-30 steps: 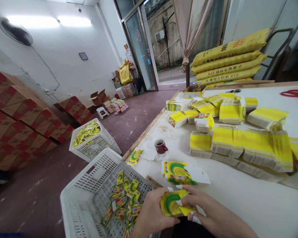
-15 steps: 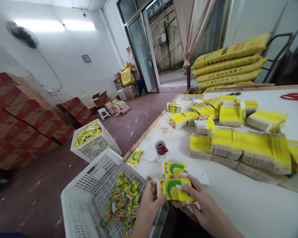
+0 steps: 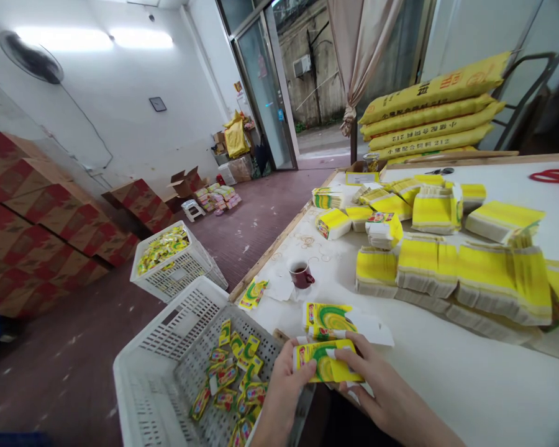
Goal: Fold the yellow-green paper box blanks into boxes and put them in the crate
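Observation:
My left hand (image 3: 286, 385) grips the left end of a yellow and green printed card packet (image 3: 323, 362), thumb on its face. My right hand (image 3: 366, 379) holds the same packet at its right end, with fingers over the front and white tips on some of them. Just beyond it on the white table (image 3: 428, 366) lie more yellow packets (image 3: 328, 316) beside a white flap. Left of my hands, a white crate (image 3: 163, 360) holds several small folded yellow packets (image 3: 226, 375).
A dark red cup (image 3: 302, 275) of dark liquid stands past my hands. Stacks of yellow cards (image 3: 428, 264) line the table's right side, with red scissors (image 3: 554, 176) farther back. A second filled crate (image 3: 186, 273) stands on the floor at left.
The view has shifted slightly. Both hands still hold the packet, and my left thumb has slid a little farther onto its face.

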The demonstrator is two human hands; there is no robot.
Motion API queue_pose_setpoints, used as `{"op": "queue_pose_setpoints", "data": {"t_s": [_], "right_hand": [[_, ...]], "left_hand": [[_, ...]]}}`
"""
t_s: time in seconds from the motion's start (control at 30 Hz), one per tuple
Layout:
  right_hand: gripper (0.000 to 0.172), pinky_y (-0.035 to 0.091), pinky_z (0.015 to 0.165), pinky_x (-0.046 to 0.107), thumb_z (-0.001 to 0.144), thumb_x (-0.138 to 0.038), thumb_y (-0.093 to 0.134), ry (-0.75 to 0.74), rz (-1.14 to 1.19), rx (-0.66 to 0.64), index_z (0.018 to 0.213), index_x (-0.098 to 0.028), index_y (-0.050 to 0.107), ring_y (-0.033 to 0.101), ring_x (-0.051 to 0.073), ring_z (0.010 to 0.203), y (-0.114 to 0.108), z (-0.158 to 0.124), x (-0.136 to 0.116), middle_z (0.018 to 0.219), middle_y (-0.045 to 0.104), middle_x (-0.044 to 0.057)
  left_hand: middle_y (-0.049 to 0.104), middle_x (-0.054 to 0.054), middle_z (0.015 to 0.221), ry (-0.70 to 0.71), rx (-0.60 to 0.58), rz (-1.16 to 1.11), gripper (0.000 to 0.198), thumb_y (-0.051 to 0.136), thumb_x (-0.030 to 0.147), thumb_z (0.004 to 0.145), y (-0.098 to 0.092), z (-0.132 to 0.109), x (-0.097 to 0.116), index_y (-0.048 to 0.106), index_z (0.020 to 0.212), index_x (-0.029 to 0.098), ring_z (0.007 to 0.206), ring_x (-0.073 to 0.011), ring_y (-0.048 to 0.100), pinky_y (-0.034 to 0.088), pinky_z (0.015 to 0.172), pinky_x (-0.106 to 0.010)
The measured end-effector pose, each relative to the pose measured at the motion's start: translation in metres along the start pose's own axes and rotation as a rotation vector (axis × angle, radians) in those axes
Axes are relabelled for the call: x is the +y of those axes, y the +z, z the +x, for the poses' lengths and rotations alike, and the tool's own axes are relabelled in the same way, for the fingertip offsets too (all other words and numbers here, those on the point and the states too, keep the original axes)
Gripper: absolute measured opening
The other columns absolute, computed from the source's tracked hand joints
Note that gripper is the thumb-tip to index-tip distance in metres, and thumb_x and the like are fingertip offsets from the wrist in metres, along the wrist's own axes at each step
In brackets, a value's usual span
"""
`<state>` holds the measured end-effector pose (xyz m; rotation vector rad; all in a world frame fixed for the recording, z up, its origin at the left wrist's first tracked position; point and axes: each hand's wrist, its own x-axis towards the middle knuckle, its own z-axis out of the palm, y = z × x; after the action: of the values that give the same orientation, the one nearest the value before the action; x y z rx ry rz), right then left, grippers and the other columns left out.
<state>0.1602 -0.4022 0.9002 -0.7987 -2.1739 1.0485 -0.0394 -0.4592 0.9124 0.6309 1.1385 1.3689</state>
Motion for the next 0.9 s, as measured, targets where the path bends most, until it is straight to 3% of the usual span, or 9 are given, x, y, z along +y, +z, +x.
{"op": "queue_pose_setpoints", "data": {"t_s": [0.1,0.23,0.33,0.47,0.6,0.7,0.77,0.83,0.9], "right_hand": [[0.032,0.052,0.104,0.044,0.092,-0.023,0.053,0.0,-0.007,-0.041,0.121,-0.023,0.067,0.057,0.031,0.131,0.003,0.0,0.0,0.144,0.051,0.018],[0.026,0.052,0.105,0.043,0.091,-0.024,0.055,-0.026,0.023,-0.106,0.113,-0.024,0.069,0.059,0.029,0.127,-0.01,-0.001,-0.005,0.137,0.056,0.015],[0.026,0.049,0.107,0.045,0.088,-0.02,0.057,-0.024,0.028,-0.074,0.112,-0.022,0.064,0.056,0.029,0.128,-0.014,-0.001,-0.01,0.135,0.055,0.015],[0.043,0.041,0.113,0.053,0.087,-0.018,0.055,0.005,0.04,0.059,0.129,-0.017,0.046,0.044,0.031,0.14,0.003,-0.004,-0.014,0.139,0.046,0.021],[0.054,0.037,0.116,0.057,0.089,-0.017,0.053,0.025,0.042,0.06,0.14,-0.015,0.035,0.031,0.033,0.148,0.022,-0.007,-0.016,0.152,0.033,0.024],[0.065,0.043,0.111,0.054,0.085,-0.025,0.065,0.002,0.009,0.119,0.143,-0.017,0.036,0.041,0.034,0.14,0.013,-0.001,-0.012,0.147,0.043,0.021],[0.045,0.048,0.104,0.05,0.088,-0.023,0.062,0.023,-0.086,0.242,0.131,-0.021,0.05,0.054,0.031,0.124,-0.003,0.007,-0.005,0.13,0.058,0.015],[0.027,0.05,0.098,0.049,0.089,-0.017,0.056,0.089,-0.236,0.34,0.116,-0.02,0.06,0.059,0.03,0.11,-0.018,0.018,0.004,0.114,0.065,0.013],[0.023,0.05,0.094,0.049,0.088,-0.016,0.059,0.181,-0.383,0.318,0.11,-0.016,0.064,0.059,0.032,0.104,-0.025,0.028,0.013,0.109,0.066,0.015]], "left_hand": [[0.077,-0.008,0.095,0.011,0.041,-0.008,0.054,0.089,0.038,0.067,-0.001,0.0,0.003,0.063,0.107,0.016,0.086,-0.0242,0.074,0.058,0.08,-0.035],[0.077,-0.006,0.091,-0.005,0.082,0.006,0.056,0.09,0.036,0.065,-0.001,-0.005,0.007,0.059,0.108,0.016,0.081,-0.0237,0.075,0.059,0.077,-0.034],[0.077,-0.006,0.092,-0.038,0.075,0.04,0.057,0.089,0.036,0.066,0.003,-0.01,0.007,0.057,0.109,0.016,0.083,-0.0237,0.075,0.059,0.079,-0.035],[0.076,-0.004,0.095,-0.011,0.084,0.068,0.053,0.086,0.034,0.07,0.011,-0.016,0.003,0.057,0.111,0.017,0.084,-0.0202,0.073,0.057,0.082,-0.033],[0.075,-0.003,0.093,-0.004,0.143,0.138,0.053,0.085,0.035,0.069,0.006,-0.02,0.006,0.058,0.111,0.018,0.082,-0.0181,0.072,0.057,0.08,-0.03],[0.072,-0.002,0.09,0.078,0.32,0.29,0.055,0.083,0.042,0.068,-0.027,-0.023,0.021,0.058,0.111,0.019,0.078,-0.0186,0.07,0.056,0.078,-0.032],[0.069,-0.002,0.092,0.238,0.563,0.525,0.051,0.078,0.046,0.071,-0.062,-0.024,0.036,0.058,0.11,0.019,0.082,-0.0192,0.067,0.055,0.083,-0.036],[0.064,-0.004,0.092,0.363,0.828,0.844,0.047,0.072,0.048,0.073,-0.099,-0.022,0.047,0.059,0.106,0.018,0.092,-0.0245,0.064,0.052,0.091,-0.044],[0.062,-0.008,0.097,0.425,1.024,1.113,0.053,0.076,0.046,0.064,-0.124,-0.018,0.053,0.059,0.104,0.016,0.108,-0.0317,0.057,0.045,0.101,-0.053]]}}
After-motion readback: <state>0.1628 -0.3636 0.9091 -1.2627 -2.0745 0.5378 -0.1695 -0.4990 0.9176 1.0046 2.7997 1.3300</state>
